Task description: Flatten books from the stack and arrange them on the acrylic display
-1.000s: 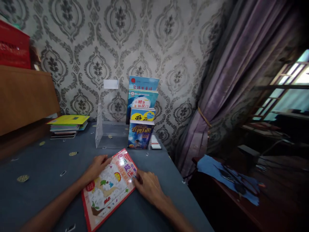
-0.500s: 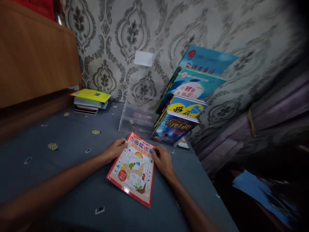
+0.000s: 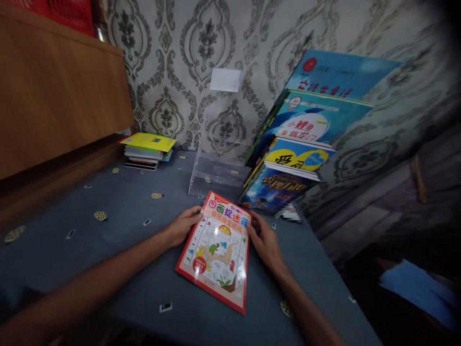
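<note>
A red-bordered children's picture book (image 3: 219, 262) faces up above the cloth, its cover showing a sun, a tree branch and small coloured figures. My left hand (image 3: 184, 226) grips its upper left edge, the thumb on the cover and the other fingers mostly hidden. At the upper right edge, my right hand (image 3: 265, 240) is closed with its thumb on the cover; its remaining fingers are partly out of sight. Just beyond the book is a clear acrylic book stand (image 3: 219, 180), with several upright books (image 3: 281, 190) in tiers on its right side.
A blue-grey patterned cloth (image 3: 133, 259) covers the table. A stack of thin books (image 3: 149, 149) topped in yellow lies at the back left, beside a wooden cabinet (image 3: 65, 91). Behind rises a patterned wall (image 3: 158, 72). A blue item (image 3: 418, 288) sits beyond the table's right edge.
The view has turned, so everything sits farther right in the picture. My right hand has shifted from bent fingers at the book's upper corner to a grip on its right edge.
</note>
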`<state>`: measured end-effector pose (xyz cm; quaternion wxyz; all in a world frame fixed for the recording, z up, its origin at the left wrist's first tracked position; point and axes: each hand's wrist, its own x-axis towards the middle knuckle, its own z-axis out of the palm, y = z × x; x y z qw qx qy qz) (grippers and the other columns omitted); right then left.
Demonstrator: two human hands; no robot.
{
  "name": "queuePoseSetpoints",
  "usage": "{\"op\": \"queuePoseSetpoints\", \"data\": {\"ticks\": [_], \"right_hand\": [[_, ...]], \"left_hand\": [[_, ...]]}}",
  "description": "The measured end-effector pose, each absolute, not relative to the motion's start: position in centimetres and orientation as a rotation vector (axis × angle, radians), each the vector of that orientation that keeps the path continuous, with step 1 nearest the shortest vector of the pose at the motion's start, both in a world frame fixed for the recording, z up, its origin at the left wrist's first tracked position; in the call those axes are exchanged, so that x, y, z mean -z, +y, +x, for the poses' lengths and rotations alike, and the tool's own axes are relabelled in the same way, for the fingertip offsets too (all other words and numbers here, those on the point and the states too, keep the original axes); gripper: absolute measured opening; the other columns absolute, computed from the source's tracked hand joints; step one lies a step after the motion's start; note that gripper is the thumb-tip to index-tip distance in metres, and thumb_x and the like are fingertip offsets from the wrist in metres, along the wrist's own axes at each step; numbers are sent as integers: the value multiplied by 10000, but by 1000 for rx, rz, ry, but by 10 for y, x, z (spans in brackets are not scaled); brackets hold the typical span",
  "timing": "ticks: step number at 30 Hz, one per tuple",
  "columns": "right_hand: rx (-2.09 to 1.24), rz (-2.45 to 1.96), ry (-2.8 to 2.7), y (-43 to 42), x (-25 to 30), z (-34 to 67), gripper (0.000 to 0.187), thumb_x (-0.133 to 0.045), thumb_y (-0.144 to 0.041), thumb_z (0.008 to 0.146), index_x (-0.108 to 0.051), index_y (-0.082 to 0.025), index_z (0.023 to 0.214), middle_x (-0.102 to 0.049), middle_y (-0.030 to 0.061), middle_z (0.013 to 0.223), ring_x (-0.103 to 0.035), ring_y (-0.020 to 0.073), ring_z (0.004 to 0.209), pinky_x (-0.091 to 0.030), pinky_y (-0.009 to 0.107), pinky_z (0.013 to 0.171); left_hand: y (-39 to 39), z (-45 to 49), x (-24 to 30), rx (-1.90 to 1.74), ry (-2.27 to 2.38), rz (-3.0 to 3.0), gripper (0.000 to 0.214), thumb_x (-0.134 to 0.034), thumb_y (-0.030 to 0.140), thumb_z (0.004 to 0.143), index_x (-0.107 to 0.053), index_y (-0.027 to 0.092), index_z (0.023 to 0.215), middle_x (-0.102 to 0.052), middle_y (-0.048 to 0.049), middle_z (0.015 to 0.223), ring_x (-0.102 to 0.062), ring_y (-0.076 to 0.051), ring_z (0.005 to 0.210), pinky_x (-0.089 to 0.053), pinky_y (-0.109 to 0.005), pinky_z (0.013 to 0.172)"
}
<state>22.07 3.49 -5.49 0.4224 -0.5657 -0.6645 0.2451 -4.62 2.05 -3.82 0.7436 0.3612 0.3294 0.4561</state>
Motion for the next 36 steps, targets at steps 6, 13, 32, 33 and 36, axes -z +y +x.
{"op": "queuePoseSetpoints", "data": {"ticks": [6, 13, 32, 33, 36], "right_hand": [[-1060, -1256, -1196, 37, 54, 222, 783, -780, -596, 663, -536, -208, 1298, -725, 118, 1114, -697, 282, 968, -572, 434, 817], [-1282, -1131, -929, 33, 47, 211, 733, -874, -536, 547, -609, -199, 1142, -771, 58, 878, -724, 244, 746, -575, 362, 658], [-816, -971, -1674, 38, -4, 217, 375, -630, -527, 862, -744, -208, 1023, -777, 64, 1001, -718, 280, 891, -590, 435, 822], [-823, -988, -1642, 37, 4, 216, 401, -604, -538, 878, -735, -199, 1048, -774, 71, 1018, -719, 281, 896, -592, 432, 817], [-899, -1037, -1550, 30, 29, 208, 465, -558, -565, 904, -707, -175, 1109, -759, 98, 1089, -712, 287, 963, -583, 430, 853]], "left_hand": [[16, -43, 31, -997, 667, 741, 388, -849, 348, 703, -641, 168, 976, -733, -46, 915, -692, -160, 745, -544, -270, 719], [11, -38, 25, -1035, 688, 718, 355, -806, 342, 748, -650, 176, 1020, -745, -68, 980, -709, -168, 767, -559, -278, 727], [49, -9, 6, -1450, 875, 981, 672, -646, 702, 773, -675, 131, 1126, -755, -121, 1073, -658, -328, 1145, -560, -417, 953], [47, -9, 13, -1429, 908, 985, 686, -642, 720, 764, -683, 137, 1124, -758, -115, 1068, -659, -327, 1144, -565, -408, 946], [41, -9, 30, -1356, 957, 967, 719, -663, 741, 723, -699, 142, 1119, -766, -102, 1040, -670, -334, 1121, -581, -409, 916]]}}
